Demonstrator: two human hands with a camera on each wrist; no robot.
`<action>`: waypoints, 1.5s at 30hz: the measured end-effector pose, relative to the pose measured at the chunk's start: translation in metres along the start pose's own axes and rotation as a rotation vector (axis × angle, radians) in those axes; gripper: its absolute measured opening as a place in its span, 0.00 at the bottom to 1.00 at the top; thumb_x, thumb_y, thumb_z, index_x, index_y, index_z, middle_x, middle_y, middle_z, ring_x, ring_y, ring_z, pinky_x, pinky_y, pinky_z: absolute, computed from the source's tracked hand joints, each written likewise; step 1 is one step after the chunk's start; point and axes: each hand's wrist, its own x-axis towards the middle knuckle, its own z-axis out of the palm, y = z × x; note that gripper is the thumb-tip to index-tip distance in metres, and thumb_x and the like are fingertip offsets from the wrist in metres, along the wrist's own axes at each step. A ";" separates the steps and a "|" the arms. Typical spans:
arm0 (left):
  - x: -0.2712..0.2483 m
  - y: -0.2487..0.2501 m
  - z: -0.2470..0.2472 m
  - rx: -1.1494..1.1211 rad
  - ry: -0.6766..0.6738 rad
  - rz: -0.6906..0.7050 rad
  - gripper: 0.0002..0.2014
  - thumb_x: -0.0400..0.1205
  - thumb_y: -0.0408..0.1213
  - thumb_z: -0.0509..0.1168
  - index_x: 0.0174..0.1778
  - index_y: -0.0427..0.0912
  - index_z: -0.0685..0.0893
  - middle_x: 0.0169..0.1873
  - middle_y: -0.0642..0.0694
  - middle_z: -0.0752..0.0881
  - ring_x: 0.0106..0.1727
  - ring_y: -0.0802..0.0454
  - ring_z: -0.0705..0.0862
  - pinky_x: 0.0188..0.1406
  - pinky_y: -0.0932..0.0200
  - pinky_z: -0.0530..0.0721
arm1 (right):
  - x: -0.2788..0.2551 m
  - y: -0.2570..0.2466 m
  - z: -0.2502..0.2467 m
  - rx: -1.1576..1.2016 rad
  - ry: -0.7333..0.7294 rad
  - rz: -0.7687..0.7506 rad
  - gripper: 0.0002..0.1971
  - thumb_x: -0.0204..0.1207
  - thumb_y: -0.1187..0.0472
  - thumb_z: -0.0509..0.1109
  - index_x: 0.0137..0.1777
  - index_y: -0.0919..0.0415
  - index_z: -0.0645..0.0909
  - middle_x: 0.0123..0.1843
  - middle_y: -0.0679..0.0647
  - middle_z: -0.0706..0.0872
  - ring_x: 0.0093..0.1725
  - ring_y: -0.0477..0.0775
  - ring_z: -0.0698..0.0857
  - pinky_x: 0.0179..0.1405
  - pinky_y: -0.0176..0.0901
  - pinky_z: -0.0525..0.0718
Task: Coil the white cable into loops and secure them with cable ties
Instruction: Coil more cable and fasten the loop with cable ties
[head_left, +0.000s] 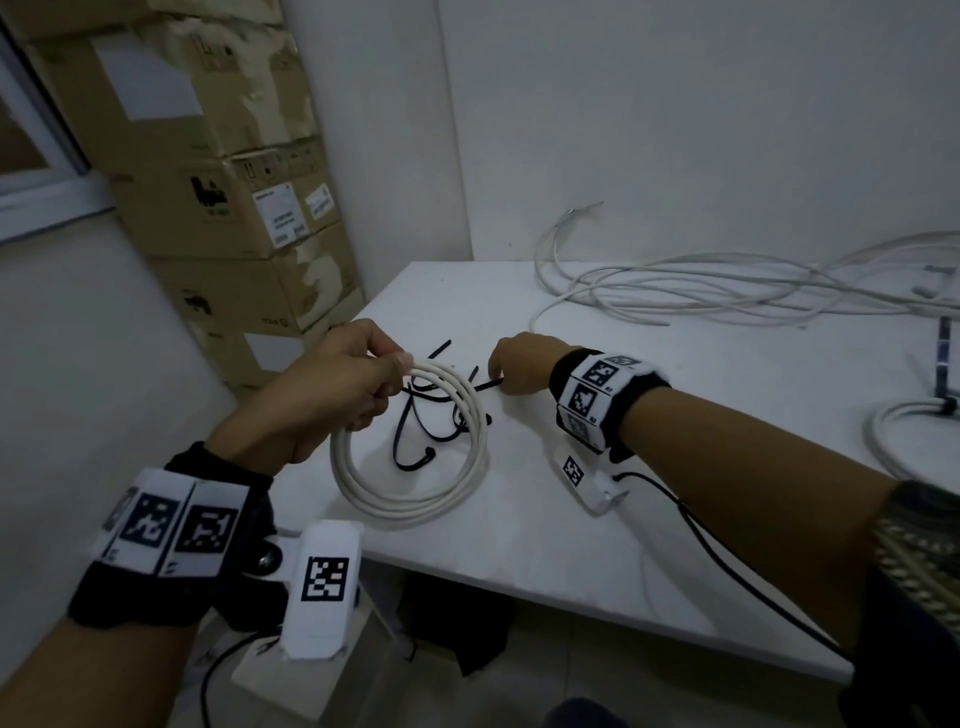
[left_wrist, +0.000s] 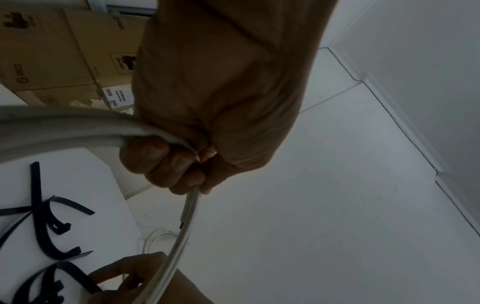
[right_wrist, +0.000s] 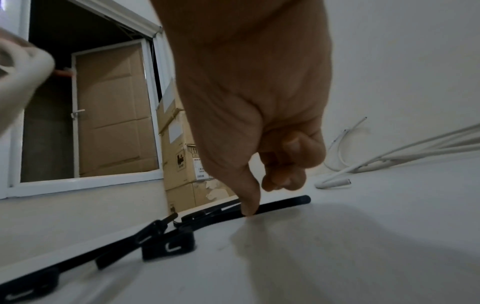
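The left hand (head_left: 332, 384) grips the coiled white cable (head_left: 415, 452) above the table (head_left: 675, 467); right hand (head_left: 519, 369) fingers (right_wrist: 250, 203) pinch a black cable tie (right_wrist: 280, 203).

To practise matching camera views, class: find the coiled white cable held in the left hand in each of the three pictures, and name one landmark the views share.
Head: the coiled white cable hangs left of centre, gripped at its top by the left hand.
Left wrist: it arcs in from the left edge into the fist.
Right wrist: only a blurred white shape at the upper left edge, probably the coil.
Shared landmark: the black cable ties on the table.
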 end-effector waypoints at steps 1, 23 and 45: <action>0.002 0.001 0.001 -0.006 0.000 -0.001 0.08 0.85 0.31 0.61 0.39 0.39 0.73 0.22 0.46 0.73 0.21 0.55 0.64 0.20 0.61 0.60 | 0.002 0.000 0.001 -0.033 0.000 0.001 0.16 0.78 0.63 0.62 0.65 0.61 0.78 0.64 0.59 0.82 0.57 0.59 0.82 0.52 0.47 0.80; -0.020 0.062 0.145 -0.103 -0.231 0.080 0.09 0.85 0.31 0.60 0.39 0.41 0.71 0.22 0.46 0.73 0.20 0.55 0.64 0.18 0.64 0.61 | -0.228 0.095 -0.103 0.132 0.235 -0.044 0.02 0.77 0.58 0.70 0.44 0.52 0.84 0.31 0.41 0.76 0.33 0.44 0.76 0.32 0.34 0.72; -0.049 0.108 0.270 -0.044 -0.448 0.252 0.08 0.85 0.34 0.61 0.42 0.40 0.69 0.22 0.49 0.73 0.23 0.54 0.63 0.23 0.59 0.60 | -0.343 0.158 -0.024 0.818 0.779 0.251 0.19 0.72 0.49 0.75 0.58 0.56 0.75 0.38 0.54 0.86 0.33 0.48 0.82 0.30 0.39 0.77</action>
